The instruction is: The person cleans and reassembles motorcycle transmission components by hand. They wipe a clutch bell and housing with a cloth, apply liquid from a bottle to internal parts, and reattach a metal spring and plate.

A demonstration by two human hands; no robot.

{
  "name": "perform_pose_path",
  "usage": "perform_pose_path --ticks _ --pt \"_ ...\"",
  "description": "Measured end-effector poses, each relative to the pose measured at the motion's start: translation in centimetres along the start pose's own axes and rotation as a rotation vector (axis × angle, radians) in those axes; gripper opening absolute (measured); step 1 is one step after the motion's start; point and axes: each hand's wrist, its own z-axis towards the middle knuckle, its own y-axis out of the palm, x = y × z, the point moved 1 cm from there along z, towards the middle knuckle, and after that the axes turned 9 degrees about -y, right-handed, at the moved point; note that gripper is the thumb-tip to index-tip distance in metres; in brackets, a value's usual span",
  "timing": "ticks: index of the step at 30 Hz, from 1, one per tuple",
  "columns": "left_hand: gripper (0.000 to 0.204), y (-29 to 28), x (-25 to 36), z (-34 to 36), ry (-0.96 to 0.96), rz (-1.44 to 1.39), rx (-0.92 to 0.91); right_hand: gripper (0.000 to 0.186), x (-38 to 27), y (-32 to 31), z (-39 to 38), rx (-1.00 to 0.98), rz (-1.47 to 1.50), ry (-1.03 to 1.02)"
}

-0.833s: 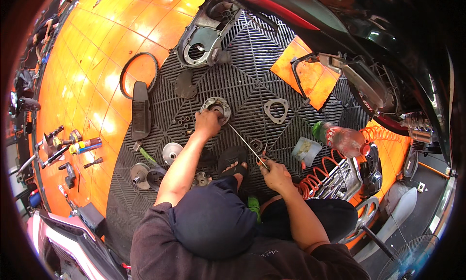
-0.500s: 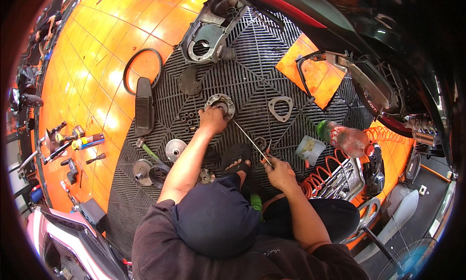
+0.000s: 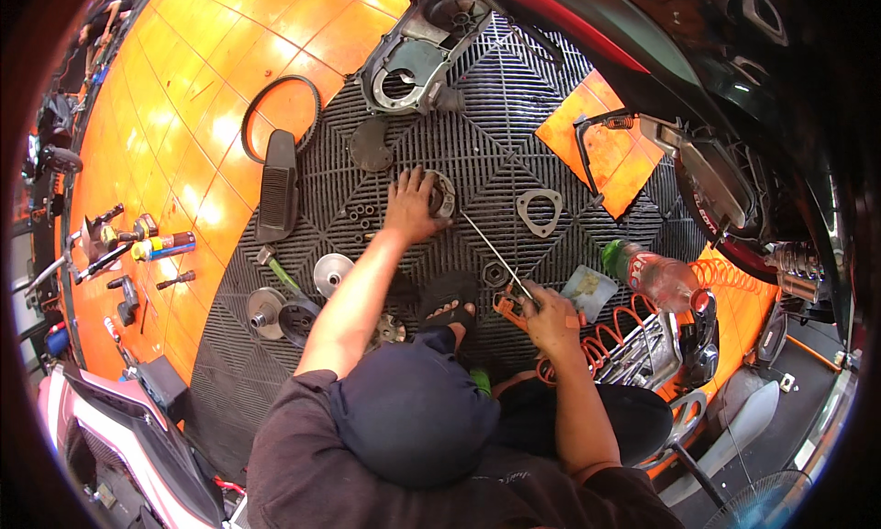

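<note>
My left hand lies over a round metal part on the black slatted mat, fingers stretched out and apart. The part's right edge shows; the hand covers its left side. My right hand grips an air blow gun with an orange body and a long thin nozzle. The nozzle points up and left, its tip close to the round part. A red coiled hose runs beside the right wrist. Several small rollers or rings lie left of my left hand. Below the nozzle is a large nut.
A black mat covers the orange tiles. Around me lie an engine cover, a drive belt, an air filter, a triangular gasket, a plastic bottle, a tool tray and pulley discs. Motorcycle parts stand right.
My left hand has spread its fingers from a closer grip on the round part. My right hand has shifted right with the blow gun, whose orange body now shows. The view has shifted slightly.
</note>
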Motion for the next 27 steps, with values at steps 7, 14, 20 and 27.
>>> perform_pose_path --ticks 7,14,20,27 --pt "0.112 0.0 -0.5 -0.9 -0.116 -0.069 -0.051 0.027 -0.8 -1.6 1.6 0.069 -0.190 -0.184" --pt "0.092 2.8 -2.4 0.1 0.028 -0.067 0.116 0.027 -1.6 -1.9 3.6 0.002 -0.265 -0.272" --pt "0.082 3.0 -2.9 -0.2 0.041 -0.071 0.113 0.038 -6.2 -2.0 3.0 -0.166 -0.400 -0.086" --pt "0.080 2.5 -2.6 0.0 0.064 -0.042 0.082 0.047 -8.0 -1.5 3.5 -0.272 -0.505 -0.093"
